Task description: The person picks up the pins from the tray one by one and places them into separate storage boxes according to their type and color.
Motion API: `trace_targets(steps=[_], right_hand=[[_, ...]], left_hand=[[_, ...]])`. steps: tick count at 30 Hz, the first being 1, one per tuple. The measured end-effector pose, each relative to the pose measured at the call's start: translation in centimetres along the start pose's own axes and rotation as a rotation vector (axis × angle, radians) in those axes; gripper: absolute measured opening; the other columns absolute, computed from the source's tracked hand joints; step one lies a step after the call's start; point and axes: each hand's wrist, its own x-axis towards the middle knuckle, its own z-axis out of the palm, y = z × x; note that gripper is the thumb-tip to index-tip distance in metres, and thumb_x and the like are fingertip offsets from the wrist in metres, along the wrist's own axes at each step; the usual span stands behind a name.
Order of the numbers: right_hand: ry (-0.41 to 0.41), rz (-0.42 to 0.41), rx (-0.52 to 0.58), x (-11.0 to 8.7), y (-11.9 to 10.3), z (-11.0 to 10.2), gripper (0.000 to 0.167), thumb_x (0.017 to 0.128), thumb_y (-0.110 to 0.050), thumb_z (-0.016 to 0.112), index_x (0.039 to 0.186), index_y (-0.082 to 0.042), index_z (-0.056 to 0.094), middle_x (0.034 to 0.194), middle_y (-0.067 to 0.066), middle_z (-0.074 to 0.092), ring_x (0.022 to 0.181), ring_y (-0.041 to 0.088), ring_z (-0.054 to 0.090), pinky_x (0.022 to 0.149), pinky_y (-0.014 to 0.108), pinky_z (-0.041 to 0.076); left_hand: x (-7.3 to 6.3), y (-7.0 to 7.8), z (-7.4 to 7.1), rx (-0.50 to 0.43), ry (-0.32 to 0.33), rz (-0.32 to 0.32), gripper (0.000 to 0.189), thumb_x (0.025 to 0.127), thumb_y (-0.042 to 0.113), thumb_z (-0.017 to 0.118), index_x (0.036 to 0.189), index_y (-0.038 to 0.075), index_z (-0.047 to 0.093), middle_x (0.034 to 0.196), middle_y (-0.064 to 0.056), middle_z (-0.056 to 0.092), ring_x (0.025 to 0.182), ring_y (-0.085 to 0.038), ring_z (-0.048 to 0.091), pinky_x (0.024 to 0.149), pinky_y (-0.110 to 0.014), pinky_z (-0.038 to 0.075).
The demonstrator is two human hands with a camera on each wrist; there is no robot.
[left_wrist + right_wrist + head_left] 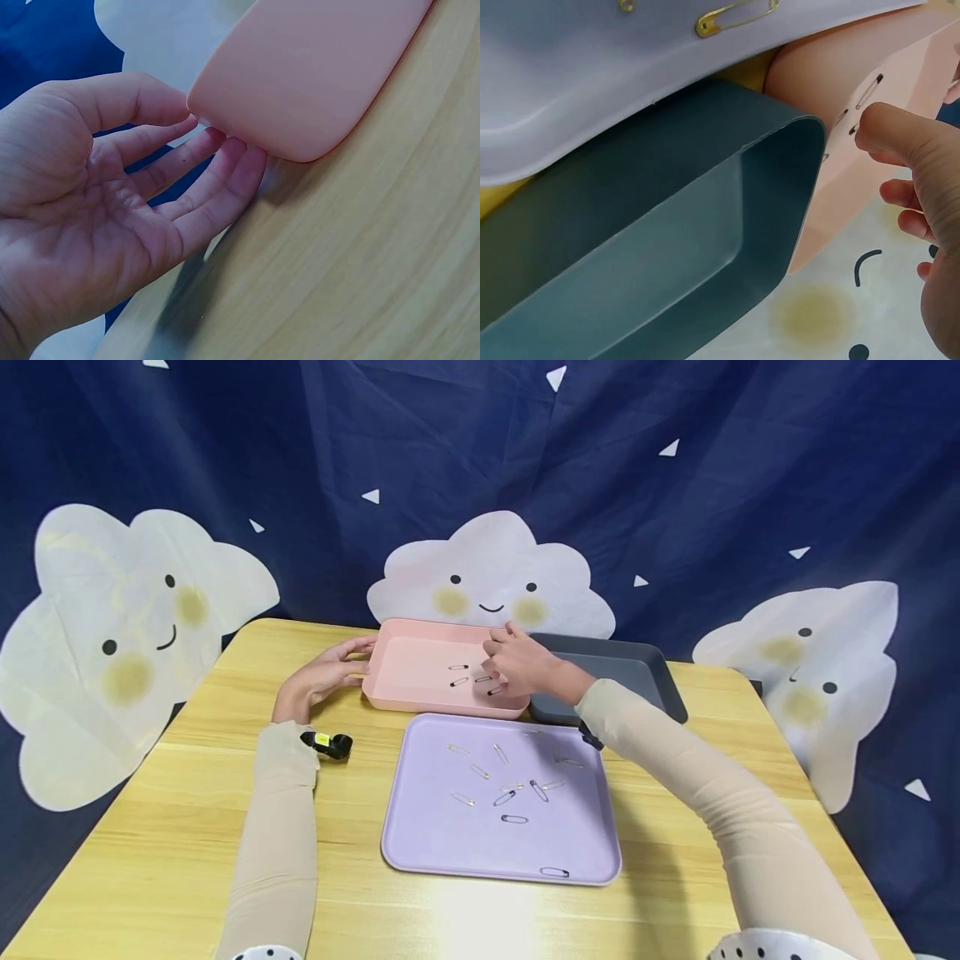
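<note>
My left hand [324, 677] touches the left end of a shallow pink tray [411, 702]; the left wrist view shows its fingertips and thumb along the tray's edge [300, 90]. Over the right part of that tray hovers my right hand [521, 662], fingers loosely bent. The right wrist view shows its thumb [889, 131] apart from the visible fingers, with no pin between them. Several black safety pins [459, 682] lie in the pink tray beside this hand. A lilac tray [420, 843] in front holds gold safety pins [462, 798] and black safety pins [514, 819].
A dark grey tray [637, 672] stands right of the pink one, partly behind the right forearm. All three trays sit close together on a wooden table [345, 860]. Behind the table hangs a navy curtain [465, 443] with cloud faces.
</note>
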Motion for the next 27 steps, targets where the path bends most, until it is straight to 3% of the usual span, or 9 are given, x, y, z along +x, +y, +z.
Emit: trace_targets(steps=[12, 19, 27], right_hand=[[0.128, -0.013, 0.131, -2.5, -1.0, -1.7, 0.012, 0.077, -0.018, 0.082, 0.081, -0.017, 0.07, 0.088, 0.001, 0.054, 0.093, 0.026, 0.037, 0.088, 0.048, 0.027], [0.247, -0.051, 0.184, -4.9, -2.0, -2.7, 0.015, 0.073, -0.016, 0.084, 0.078, -0.018, 0.069, 0.088, 0.0, 0.055, 0.094, 0.026, 0.043, 0.089, 0.05, 0.031], [0.239, -0.053, 0.266, -7.8, -4.1, -3.1, 0.014, 0.073, -0.017, 0.079, 0.074, -0.019, 0.065, 0.085, -0.003, 0.051, 0.091, 0.022, 0.042, 0.09, 0.048, 0.03]], left_hand=[[-0.1, 0.3, 0.0, -0.007, 0.005, -0.01, 0.07, 0.102, -0.002, 0.05, 0.163, 0.007, 0.017, 0.166, -0.019, 0.022, 0.144, -0.035, 0.036, 0.094, -0.022, 0.05], [0.0, 0.3, 0.2, -0.012, 0.007, -0.008, 0.071, 0.101, -0.001, 0.051, 0.163, 0.007, 0.017, 0.167, -0.018, 0.02, 0.143, -0.034, 0.034, 0.09, -0.019, 0.049], [0.0, 0.1, 0.2, -0.016, 0.0, -0.004, 0.069, 0.103, 0.001, 0.052, 0.163, 0.007, 0.018, 0.167, -0.017, 0.021, 0.144, -0.033, 0.035, 0.09, -0.019, 0.05]])
